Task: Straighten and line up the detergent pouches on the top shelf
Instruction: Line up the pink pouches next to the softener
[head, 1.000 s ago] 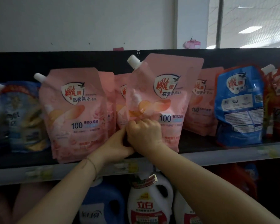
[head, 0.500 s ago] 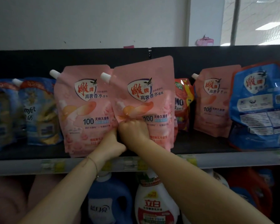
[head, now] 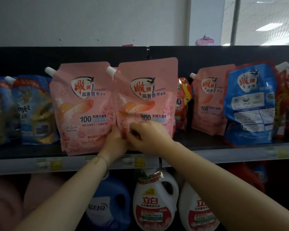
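A shop aisle is showing beneath a pale wall [head: 90, 19], with a dark-backed top shelf [head: 223, 152] running across the view.

At the middle of the shelf's front edge, the person's right hand [head: 148, 137] is curling its fingers into the lower left corner of the centre pink pouch [head: 148, 90], pinching the film. The left hand [head: 114, 142] is pressing up just beside it, fingers reaching into the seam between this pouch and the left pink pouch [head: 83, 100]; whether it is gripping either one cannot be told.

Both pouches are standing upright at the front edge, labels facing forward and sides touching, though the centre one is sitting slightly higher.

To the right, a red pouch [head: 182, 104] is peeking out from behind. A third pink pouch [head: 208, 100] is sitting further back on the shelf, apart from the pair. A blue pouch [head: 250, 104] is slumping, crumpled, near the right end. Toward the left end, softener pouches [head: 32, 110] are sagging. Detergent bottles [head: 154, 197] are standing on the shelf below.

The task is looking partly done. Two pouches are lining up, while the set-back pink one and its slumped neighbours are probably waiting for straightening.
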Tool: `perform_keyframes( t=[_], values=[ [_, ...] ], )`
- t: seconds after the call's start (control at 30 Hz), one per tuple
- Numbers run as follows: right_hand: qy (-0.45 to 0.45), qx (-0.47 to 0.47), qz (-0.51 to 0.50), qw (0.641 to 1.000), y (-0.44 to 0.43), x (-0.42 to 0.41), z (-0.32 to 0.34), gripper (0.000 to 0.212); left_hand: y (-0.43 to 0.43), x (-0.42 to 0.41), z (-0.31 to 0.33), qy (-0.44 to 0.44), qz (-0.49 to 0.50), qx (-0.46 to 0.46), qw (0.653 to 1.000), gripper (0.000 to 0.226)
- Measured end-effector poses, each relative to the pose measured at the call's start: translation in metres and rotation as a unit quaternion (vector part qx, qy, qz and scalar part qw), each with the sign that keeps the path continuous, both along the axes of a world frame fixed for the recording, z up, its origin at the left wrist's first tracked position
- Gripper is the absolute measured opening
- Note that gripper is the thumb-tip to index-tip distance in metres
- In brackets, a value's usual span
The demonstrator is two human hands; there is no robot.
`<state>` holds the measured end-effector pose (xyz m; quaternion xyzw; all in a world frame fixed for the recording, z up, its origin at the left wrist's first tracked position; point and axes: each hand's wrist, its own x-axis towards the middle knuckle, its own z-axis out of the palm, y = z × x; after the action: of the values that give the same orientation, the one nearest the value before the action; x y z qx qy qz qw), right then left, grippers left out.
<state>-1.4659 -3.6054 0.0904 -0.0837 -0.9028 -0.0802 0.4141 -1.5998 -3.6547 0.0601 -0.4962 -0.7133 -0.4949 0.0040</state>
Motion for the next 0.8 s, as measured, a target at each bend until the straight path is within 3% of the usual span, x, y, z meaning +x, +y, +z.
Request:
perform_keyframes(
  t=[0.1, 0.17, 0.23, 0.33, 0.4, 0.5, 0.67, 0.8],
  values=[
    [0.075, 0.03, -0.037, 0.996, 0.01, 0.022, -0.006, 0.031, -0.009, 0.006, -0.003, -0.072, -0.041, 0.059, 0.995, 0.064],
    [0.138, 0.001, -0.084, 0.987, 0.018, 0.034, -0.008, 0.033, -0.013, 0.009, -0.009, -0.057, -0.01, 0.1, 0.993, 0.084],
    [0.187, -0.085, -0.105, 0.973, 0.028, 0.045, -0.006, 0.034, -0.015, 0.013, -0.012, 0.046, 0.035, 0.147, 0.987, 0.094],
    [0.25, -0.272, -0.138, 0.919, 0.048, 0.057, -0.002, 0.023, -0.011, 0.017, -0.012, 0.238, 0.018, 0.223, 0.945, 0.078],
    [0.217, -0.372, -0.166, 0.887, 0.065, 0.058, -0.003, 0.018, -0.003, 0.022, -0.013, 0.314, -0.003, 0.217, 0.924, 0.073],
    [0.118, -0.473, -0.113, 0.866, 0.085, 0.057, -0.01, 0.027, 0.01, 0.04, -0.014, 0.371, -0.024, 0.161, 0.914, 0.077],
    [0.01, -0.273, -0.165, 0.948, 0.104, 0.056, -0.013, 0.026, 0.027, 0.059, -0.008, 0.405, -0.002, 0.027, 0.914, 0.082],
    [0.029, -0.226, -0.199, 0.953, 0.116, 0.057, -0.004, 0.029, 0.034, 0.065, -0.003, 0.38, 0.052, -0.031, 0.923, 0.078]
  ],
)
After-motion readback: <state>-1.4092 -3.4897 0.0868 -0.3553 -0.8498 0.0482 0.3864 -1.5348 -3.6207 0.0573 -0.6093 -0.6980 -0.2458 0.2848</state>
